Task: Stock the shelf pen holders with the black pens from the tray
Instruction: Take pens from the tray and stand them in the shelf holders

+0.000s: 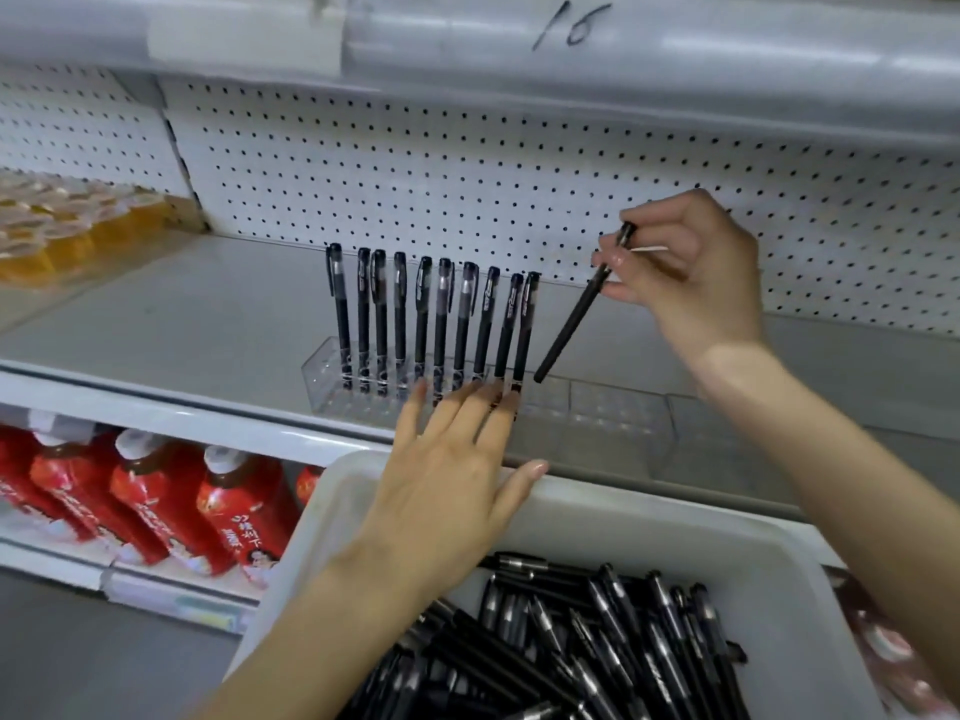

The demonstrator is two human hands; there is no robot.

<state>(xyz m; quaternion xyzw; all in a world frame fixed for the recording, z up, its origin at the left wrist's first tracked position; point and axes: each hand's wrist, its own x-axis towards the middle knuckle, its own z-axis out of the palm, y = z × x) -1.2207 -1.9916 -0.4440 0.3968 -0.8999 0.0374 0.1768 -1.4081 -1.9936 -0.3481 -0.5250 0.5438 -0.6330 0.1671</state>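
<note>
Tray [623, 504] stocked; your left hand [447, 475] flat at holder [332, 376] front; right hand [691, 272] pinches tilted pen [566, 330]. Seat it upright, next slot.

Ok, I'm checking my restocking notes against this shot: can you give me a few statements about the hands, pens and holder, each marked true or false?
1. The right hand pinches a tilted black pen. True.
2. The left hand grips a pen too. False: its fingers lie straight at the front of the clear pen holder and hold nothing.
3. The holder has no pens in it. False: a row of pens stands upright in its left part.
4. The white tray holds a heap of black pens. True.
5. Red bottles stand on the lower shelf. True.
</note>
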